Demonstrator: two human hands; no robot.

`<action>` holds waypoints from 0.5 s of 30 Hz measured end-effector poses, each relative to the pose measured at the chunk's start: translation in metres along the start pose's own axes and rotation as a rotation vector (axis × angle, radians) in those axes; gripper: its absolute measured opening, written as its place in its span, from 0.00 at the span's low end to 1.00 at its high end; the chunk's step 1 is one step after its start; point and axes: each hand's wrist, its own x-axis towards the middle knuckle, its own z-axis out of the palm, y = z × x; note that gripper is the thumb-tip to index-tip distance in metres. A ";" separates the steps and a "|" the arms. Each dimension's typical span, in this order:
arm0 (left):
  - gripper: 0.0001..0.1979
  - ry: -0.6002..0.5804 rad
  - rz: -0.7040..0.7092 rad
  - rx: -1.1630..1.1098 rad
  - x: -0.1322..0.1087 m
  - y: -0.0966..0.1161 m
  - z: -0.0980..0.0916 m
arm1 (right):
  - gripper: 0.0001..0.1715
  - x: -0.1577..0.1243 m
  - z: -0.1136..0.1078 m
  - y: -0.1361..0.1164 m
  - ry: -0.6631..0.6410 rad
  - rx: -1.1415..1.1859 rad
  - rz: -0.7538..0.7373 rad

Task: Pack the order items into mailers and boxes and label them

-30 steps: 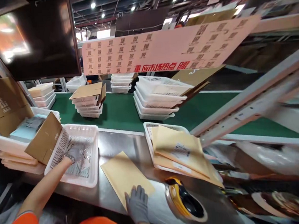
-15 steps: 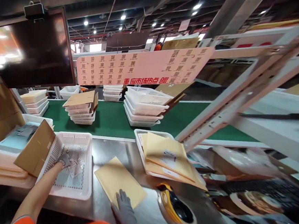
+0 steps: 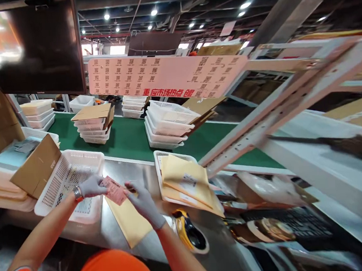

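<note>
A small pink printed slip point(image 3: 114, 191) is held up between my two gloved hands; whether it is a card or a flat packet I cannot tell. My left hand point(image 3: 91, 187) pinches its left end and wears a grey glove, with a metal watch at the wrist. At the slip's right edge, my right hand point(image 3: 145, 204) closes thumb and fingers on it. Under the hands a tan envelope point(image 3: 130, 223) lies flat on the metal table, partly covered. To the left stands a white perforated basket point(image 3: 95, 159), its near side partly behind my left forearm.
Another white basket point(image 3: 158, 159) bears several tan envelopes point(image 3: 184, 177). A yellow and black tape dispenser point(image 3: 190, 233) sits right of my right hand. Stacked baskets point(image 3: 164, 130) stand on the green conveyor point(image 3: 128, 139). A slanted metal post point(image 3: 231, 142) rises at right.
My left hand has come out of the basket and now holds the pink slip. My right hand has lifted off the envelope and grips the slip too. The view has shifted slightly.
</note>
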 end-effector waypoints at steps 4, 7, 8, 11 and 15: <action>0.26 0.053 -0.028 -0.177 0.002 0.003 0.046 | 0.26 -0.025 -0.007 -0.004 -0.124 0.190 0.219; 0.30 0.047 -0.074 -0.298 0.000 -0.011 0.095 | 0.28 -0.052 -0.005 0.009 0.023 0.500 0.347; 0.32 0.023 -0.098 -0.317 -0.001 -0.018 0.114 | 0.28 -0.061 -0.005 0.013 0.037 0.558 0.355; 0.34 0.037 -0.130 -0.389 -0.006 -0.035 0.169 | 0.30 -0.088 -0.010 0.021 0.038 0.591 0.329; 0.33 0.103 -0.146 -0.475 -0.011 -0.042 0.213 | 0.30 -0.123 -0.033 0.030 0.092 0.661 0.367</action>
